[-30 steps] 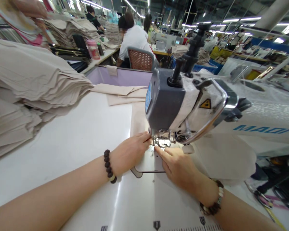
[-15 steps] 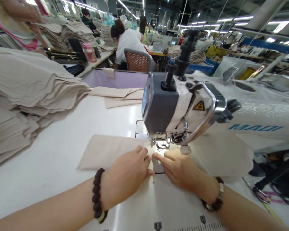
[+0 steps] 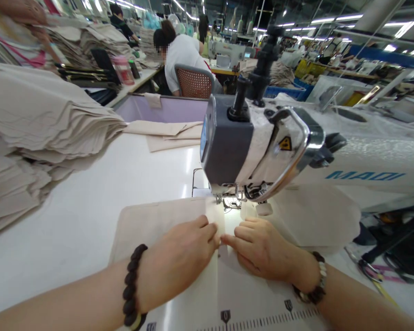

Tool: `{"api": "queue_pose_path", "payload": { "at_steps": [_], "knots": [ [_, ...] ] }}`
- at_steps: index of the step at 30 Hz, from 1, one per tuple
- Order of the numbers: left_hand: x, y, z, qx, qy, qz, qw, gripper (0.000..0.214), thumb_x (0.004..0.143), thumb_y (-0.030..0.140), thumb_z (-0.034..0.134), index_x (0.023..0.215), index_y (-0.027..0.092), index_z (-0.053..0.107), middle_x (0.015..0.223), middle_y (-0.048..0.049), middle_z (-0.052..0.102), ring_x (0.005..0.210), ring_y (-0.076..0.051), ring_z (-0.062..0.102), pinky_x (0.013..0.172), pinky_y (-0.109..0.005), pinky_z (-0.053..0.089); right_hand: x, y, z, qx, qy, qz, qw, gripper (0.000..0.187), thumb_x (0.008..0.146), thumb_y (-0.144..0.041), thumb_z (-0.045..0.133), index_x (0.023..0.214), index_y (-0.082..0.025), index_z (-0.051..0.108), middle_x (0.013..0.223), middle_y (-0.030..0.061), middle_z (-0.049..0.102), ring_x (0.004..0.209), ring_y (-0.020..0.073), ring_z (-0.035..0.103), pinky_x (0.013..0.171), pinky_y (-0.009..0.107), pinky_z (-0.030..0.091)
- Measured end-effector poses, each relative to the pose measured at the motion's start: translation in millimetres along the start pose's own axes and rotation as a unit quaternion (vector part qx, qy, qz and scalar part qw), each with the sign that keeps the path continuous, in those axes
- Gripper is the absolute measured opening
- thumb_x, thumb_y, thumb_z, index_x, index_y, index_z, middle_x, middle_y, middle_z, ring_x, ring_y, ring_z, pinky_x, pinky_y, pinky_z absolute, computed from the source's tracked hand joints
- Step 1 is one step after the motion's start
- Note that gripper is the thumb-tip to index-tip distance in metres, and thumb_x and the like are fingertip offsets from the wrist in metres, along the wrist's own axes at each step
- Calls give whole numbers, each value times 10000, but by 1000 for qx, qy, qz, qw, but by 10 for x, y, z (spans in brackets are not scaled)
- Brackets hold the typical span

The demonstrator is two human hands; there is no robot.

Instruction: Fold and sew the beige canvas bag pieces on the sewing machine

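Note:
A beige fabric piece (image 3: 141,225) lies flat on the white machine table, its right edge running just in front of the presser foot (image 3: 232,203) of a sewing machine (image 3: 227,147). My left hand (image 3: 179,262) rests on this piece, fingers curled and pinching its right edge. Facing it, my right hand (image 3: 262,248) has its index fingertip at the same edge, close to the left fingertips, with the other fingers bent. The right thumb is hidden. Part of the fabric lies beneath my left hand and forearm.
Large stacks of beige fabric (image 3: 48,110) fill the left side. Folded fabric pieces (image 3: 172,133) lie behind the machine head, before a lilac panel (image 3: 186,105). Another fabric piece (image 3: 317,216) sits under the machine arm. A ruler scale (image 3: 262,319) marks the near edge. A co-worker (image 3: 184,59) sits beyond.
The fabric piece has come nearer to me and now reaches farther down under my left hand. Both hands have shifted slightly toward me, and the right fingers are more bent.

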State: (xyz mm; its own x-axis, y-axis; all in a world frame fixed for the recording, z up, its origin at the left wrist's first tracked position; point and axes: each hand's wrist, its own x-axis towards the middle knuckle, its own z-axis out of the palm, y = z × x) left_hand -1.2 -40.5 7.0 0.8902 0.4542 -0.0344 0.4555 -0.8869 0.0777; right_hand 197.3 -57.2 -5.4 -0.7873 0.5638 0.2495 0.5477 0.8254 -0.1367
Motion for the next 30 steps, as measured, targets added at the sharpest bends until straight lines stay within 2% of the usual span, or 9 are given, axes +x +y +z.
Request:
{"api": "queue_pose_path", "payload": {
  "at_steps": [5, 12, 17, 20, 26, 30],
  "knots": [
    [27, -57, 14, 10, -12, -2, 1000, 216, 861, 49, 380, 863, 126, 582, 868, -59, 578, 821, -188, 509, 738, -305, 435, 22, 12, 7, -10, 11, 36, 999, 240, 840, -105, 352, 819, -149, 586, 623, 16, 531, 550, 154, 410, 539, 294, 251],
    [101, -163, -93, -19, -30, -36, 999, 205, 850, 61, 435, 1006, 119, 554, 1025, -83, 563, 956, -202, 499, 819, -311, 445, 60, 51, 64, -38, 9, 109, 993, 252, 812, -93, 402, 949, -137, 609, 650, 20, 562, 595, 161, 469, 571, 284, 307],
    [139, -284, -56, -40, 16, -38, 998, 223, 858, 79, 431, 1046, 125, 541, 1097, -85, 552, 1045, -191, 481, 907, -313, 414, 95, 57, 89, -53, 5, 152, 987, 340, 783, -77, 431, 1091, -121, 567, 760, 41, 623, 674, 163, 519, 609, 272, 350],
    [179, -361, -18, -34, 24, -39, 998, 223, 886, 106, 398, 1052, 108, 546, 1121, -97, 551, 1085, -192, 470, 959, -323, 384, 100, 54, 90, -62, -10, 166, 984, 360, 765, -81, 457, 1107, -130, 561, 784, 45, 634, 683, 164, 534, 607, 272, 357],
    [218, -419, 37, -16, 65, -51, 996, 212, 866, 86, 439, 1033, 84, 568, 1077, -94, 581, 1021, -185, 509, 954, -303, 390, 109, 48, 77, -47, -30, 175, 983, 352, 771, -73, 456, 1101, -128, 567, 779, 47, 629, 702, 170, 545, 641, 278, 377],
    [224, -409, 56, 6, 71, -51, 996, 219, 858, 88, 455, 1041, 67, 574, 1045, -100, 598, 1004, -193, 520, 953, -303, 387, 108, 48, 73, -41, -32, 172, 984, 374, 776, -63, 451, 1132, -113, 555, 778, 51, 625, 715, 173, 548, 655, 281, 386]
  ]
}}
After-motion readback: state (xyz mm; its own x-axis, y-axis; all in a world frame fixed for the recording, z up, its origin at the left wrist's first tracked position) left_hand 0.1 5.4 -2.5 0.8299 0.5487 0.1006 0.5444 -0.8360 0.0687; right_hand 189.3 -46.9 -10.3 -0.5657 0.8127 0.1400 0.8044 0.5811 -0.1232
